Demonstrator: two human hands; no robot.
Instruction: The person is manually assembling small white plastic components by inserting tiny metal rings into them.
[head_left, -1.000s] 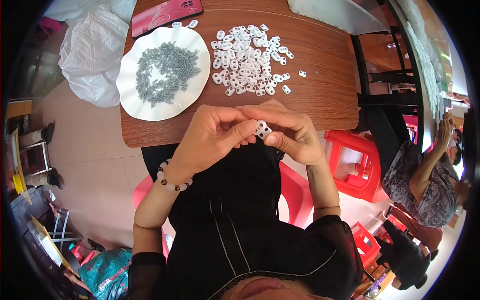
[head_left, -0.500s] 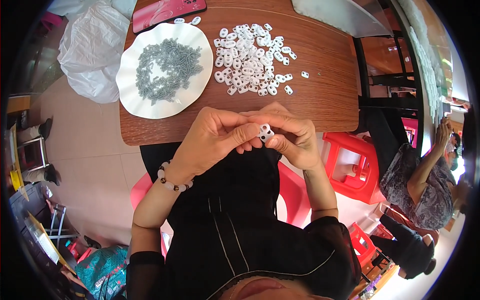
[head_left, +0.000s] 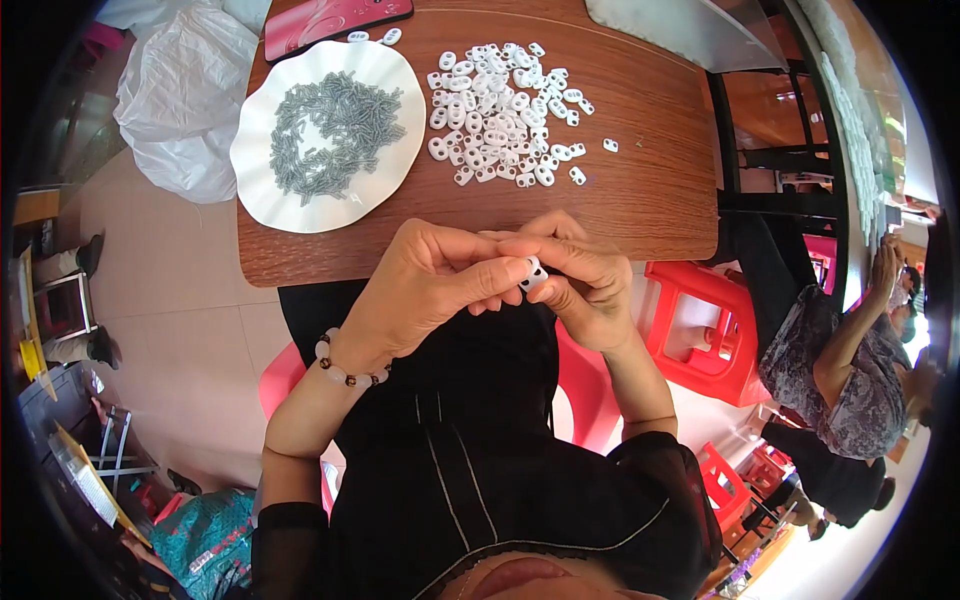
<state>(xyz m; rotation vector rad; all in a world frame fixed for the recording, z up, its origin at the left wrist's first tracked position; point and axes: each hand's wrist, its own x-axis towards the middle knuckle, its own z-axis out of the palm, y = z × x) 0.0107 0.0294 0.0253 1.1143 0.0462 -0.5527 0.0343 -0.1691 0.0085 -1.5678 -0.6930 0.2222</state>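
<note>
Just off the table's near edge, my left hand (head_left: 430, 285) and my right hand (head_left: 580, 275) meet around a small white plastic cord lock with holes (head_left: 535, 274). My left thumb presses against one side of it, while my right thumb and forefinger pinch the other; the fingers cover part of it. Beyond my hands lies a loose heap of similar white plastic pieces (head_left: 495, 115). To its left, a white wavy-rimmed plate (head_left: 256, 180) holds a pile of small grey metal springs (head_left: 350, 140).
A pink phone (head_left: 330, 24) lies at the far left of the brown wooden table (head_left: 640, 200), near two loose white pieces. A white plastic bag (head_left: 185, 100) is left of the table. Red stools (head_left: 735, 340) and other people (head_left: 850, 370) are at the right.
My left thumb has moved further over the cord lock, which now shows less between my fingers. At the right, a person in the background has shifted.
</note>
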